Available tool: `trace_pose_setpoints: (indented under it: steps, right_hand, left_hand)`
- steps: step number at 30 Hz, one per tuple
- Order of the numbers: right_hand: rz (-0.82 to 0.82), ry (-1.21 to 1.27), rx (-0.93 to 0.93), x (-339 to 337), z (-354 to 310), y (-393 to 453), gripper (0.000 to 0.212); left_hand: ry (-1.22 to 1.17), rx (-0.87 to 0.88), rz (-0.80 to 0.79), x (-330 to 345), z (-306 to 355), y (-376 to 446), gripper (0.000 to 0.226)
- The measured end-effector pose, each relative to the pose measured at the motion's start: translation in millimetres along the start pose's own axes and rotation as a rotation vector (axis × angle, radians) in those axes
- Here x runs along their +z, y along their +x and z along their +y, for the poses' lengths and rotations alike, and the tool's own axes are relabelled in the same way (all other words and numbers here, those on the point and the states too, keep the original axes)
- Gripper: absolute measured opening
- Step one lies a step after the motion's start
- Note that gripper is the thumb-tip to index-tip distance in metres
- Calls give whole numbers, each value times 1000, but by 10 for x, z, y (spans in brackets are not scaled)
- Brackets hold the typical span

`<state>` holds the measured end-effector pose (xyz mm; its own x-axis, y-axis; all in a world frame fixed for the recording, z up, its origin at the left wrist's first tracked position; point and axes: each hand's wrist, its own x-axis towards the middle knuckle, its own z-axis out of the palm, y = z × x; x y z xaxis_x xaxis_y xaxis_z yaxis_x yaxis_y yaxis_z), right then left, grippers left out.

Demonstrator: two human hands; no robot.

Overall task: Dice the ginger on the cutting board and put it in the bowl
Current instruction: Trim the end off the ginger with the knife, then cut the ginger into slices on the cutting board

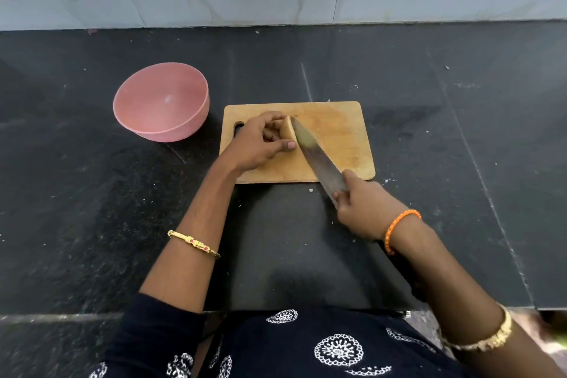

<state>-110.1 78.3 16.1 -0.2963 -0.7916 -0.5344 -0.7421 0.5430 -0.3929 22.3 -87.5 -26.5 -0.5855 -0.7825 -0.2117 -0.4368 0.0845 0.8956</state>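
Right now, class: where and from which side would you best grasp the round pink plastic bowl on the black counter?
Probably pinch the pink bowl's right rim from above: it stands upright and open, and that side is nearest the left hand.

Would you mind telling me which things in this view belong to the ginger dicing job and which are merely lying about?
Part of the job:
- ginger, held on the cutting board by the left hand
- knife, gripped by the right hand, blade against the ginger
- pink bowl, left of the board, nothing in it yet

Lying about:
- pale scraps on the black counter
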Motion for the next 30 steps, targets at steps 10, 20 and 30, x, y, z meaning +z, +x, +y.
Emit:
trace_pose_setpoints:
  steps: [10, 20, 30]
  right_hand:
    - [237, 359, -81, -385, 124, 436, 12]
    - [236, 501, -93, -381, 159, 622, 14]
    - [226, 529, -99, -372, 178, 783, 14]
  left_hand:
    - [84, -39, -29, -89, -7, -77, 63]
    - [833, 11, 204, 61, 259, -200, 77]
    - [820, 98, 172, 239, 325, -78, 78]
